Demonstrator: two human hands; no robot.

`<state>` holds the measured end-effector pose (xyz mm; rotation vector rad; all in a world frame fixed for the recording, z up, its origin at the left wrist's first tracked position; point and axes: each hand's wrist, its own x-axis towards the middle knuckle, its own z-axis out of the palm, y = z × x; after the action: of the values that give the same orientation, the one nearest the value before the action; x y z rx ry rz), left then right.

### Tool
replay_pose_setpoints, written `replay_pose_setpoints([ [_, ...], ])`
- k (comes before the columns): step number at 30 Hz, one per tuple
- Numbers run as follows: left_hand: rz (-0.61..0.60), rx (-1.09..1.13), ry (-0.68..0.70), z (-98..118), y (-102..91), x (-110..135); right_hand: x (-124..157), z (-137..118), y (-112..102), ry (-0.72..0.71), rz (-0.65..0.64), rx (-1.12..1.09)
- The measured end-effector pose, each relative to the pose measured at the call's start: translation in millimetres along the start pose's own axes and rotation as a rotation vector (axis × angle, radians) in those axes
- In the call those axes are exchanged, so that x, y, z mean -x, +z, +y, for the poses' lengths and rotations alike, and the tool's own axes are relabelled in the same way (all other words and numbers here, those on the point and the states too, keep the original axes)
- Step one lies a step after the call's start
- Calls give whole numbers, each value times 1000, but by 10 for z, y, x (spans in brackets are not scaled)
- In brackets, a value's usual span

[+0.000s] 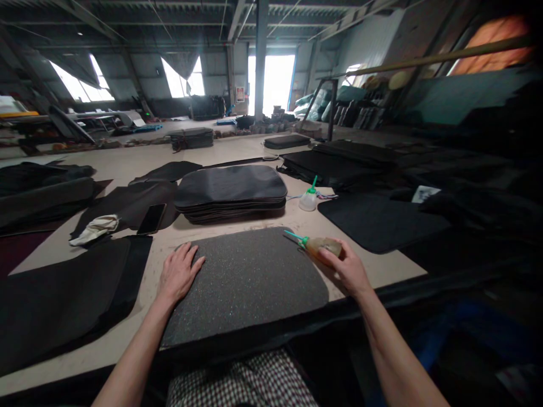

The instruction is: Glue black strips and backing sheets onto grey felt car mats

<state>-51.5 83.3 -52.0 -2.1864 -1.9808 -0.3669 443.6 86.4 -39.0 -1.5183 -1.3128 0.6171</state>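
Observation:
A dark grey speckled mat (250, 288) with rounded corners lies flat at the table's front edge. On its upper left edge rests my left hand (181, 270), fingers stretched out and holding nothing. My right hand (345, 265) is closed around a squeeze bottle (320, 247) with brownish contents and a green nozzle. The bottle is tilted on its side, its thin tip pointing left over the mat's upper right corner. Whether anything flows from the tip is too small to tell. Behind the mat sits a stack of black mats (231, 189).
A second squeeze bottle (308, 199) with a green nozzle stands right of the stack. To the left lie a phone (151, 219), a whitish cloth (95, 229) and dark sheets (63, 294). A black mat (382, 221) lies at right. Other piles stand farther back.

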Motion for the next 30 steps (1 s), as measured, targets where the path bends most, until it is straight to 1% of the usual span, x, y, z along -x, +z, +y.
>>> replay_pose_setpoints([
  [6, -3, -9, 0, -3, 2, -1, -32, 89, 7, -36, -3, 21],
  [9, 2, -5, 8, -18, 23, -4, -39, 113, 7, -33, -3, 33],
  [14, 12, 1, 10, -19, 31, -2, -29, 89, 9, -27, 0, 41],
  [22, 12, 6, 0, 1, 4, -3, -32, 91, 17, -64, 11, 53],
  [30, 1, 12, 4, 1, -14, 0, -14, 56, 16, -54, -1, 38],
])
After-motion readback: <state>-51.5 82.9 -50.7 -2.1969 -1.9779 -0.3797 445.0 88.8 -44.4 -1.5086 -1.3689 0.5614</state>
